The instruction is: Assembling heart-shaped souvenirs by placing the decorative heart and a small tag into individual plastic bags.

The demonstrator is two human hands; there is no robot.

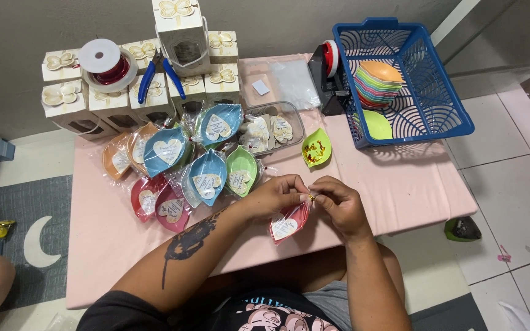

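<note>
Over the pink table (412, 184), left hand (275, 195) and right hand (337, 202) pinch the red wrapped dish (289, 224).

A low pink table (412, 190) carries wrapped dishes (207, 178) at centre, boxes (154, 98) upper left, a blue basket (424, 92) upper right.

Left hand (275, 195), right hand (338, 202) fingertips pinched together.

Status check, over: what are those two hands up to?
Left hand and right hand pinch a gold tie atop red wrapped dish. Nothing in the way.
</note>
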